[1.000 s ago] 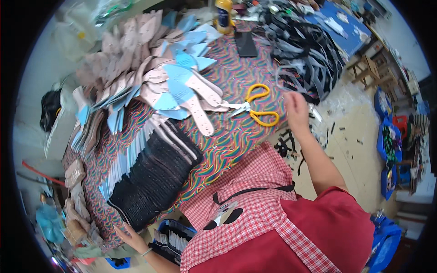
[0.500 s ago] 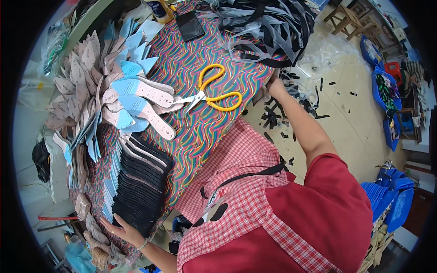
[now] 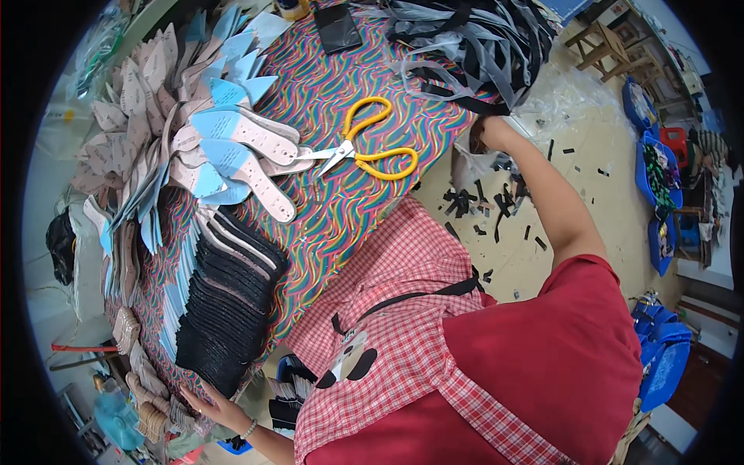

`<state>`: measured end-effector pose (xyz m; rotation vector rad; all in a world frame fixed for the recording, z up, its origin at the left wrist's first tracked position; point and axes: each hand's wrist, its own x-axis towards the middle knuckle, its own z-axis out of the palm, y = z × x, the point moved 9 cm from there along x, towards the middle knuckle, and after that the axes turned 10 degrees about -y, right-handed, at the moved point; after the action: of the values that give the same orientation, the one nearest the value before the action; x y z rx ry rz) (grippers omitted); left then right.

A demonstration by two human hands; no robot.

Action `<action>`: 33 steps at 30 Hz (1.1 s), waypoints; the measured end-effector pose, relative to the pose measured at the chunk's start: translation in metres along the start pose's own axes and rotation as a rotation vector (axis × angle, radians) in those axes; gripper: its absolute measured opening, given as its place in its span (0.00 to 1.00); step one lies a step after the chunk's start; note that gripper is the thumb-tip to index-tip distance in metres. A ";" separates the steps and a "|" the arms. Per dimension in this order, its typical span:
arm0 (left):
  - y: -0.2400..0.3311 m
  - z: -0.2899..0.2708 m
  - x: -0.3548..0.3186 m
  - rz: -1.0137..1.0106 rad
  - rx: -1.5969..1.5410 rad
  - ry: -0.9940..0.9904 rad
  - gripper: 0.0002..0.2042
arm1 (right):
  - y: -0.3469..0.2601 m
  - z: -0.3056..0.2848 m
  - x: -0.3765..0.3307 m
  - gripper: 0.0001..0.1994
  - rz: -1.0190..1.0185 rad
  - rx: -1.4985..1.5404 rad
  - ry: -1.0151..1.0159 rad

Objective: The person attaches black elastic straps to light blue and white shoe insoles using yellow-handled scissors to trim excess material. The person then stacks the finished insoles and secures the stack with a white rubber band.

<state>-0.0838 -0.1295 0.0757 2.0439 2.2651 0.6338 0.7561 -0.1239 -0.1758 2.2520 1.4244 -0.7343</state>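
My left hand (image 3: 219, 409), fingers spread, rests at the near end of a long overlapping row of black padded pieces (image 3: 225, 318). No object shows in it. My right hand (image 3: 494, 133) reaches to the table's right corner, beside a hanging piece of clear plastic (image 3: 471, 166). Its fingers are mostly hidden, so what it grips, if anything, cannot be seen. Yellow-handled scissors (image 3: 361, 147) lie with blades apart on the patterned tablecloth (image 3: 341, 209). Their tips touch a fanned pile of pink and light-blue insole-shaped pieces (image 3: 256, 182).
A tangle of black and clear strips (image 3: 480, 46) covers the far right of the table, near a dark flat phone-like object (image 3: 338, 29). Beige bundles (image 3: 143, 387) sit at the near left. Black scraps (image 3: 504, 205) litter the floor; blue baskets (image 3: 651, 174) stand beyond.
The whole view has shifted slightly. My left hand has slid toward the near end of the black row. Clear plastic now shows below my right hand at the corner.
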 end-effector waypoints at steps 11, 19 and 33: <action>0.025 0.023 0.029 0.065 -0.095 -0.047 0.25 | 0.005 0.002 -0.060 0.08 -0.217 1.629 0.247; -0.015 0.018 -0.004 -0.013 -0.065 -0.070 0.25 | -0.021 -0.047 -0.110 0.10 -0.466 1.765 0.204; -0.009 0.001 -0.023 -0.038 -0.112 0.044 0.24 | -0.242 -0.272 -0.030 0.15 -0.846 0.776 0.412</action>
<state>-0.0885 -0.1520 0.0659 1.9514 2.2305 0.7916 0.5878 0.1089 0.0498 2.3395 2.7468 -1.2971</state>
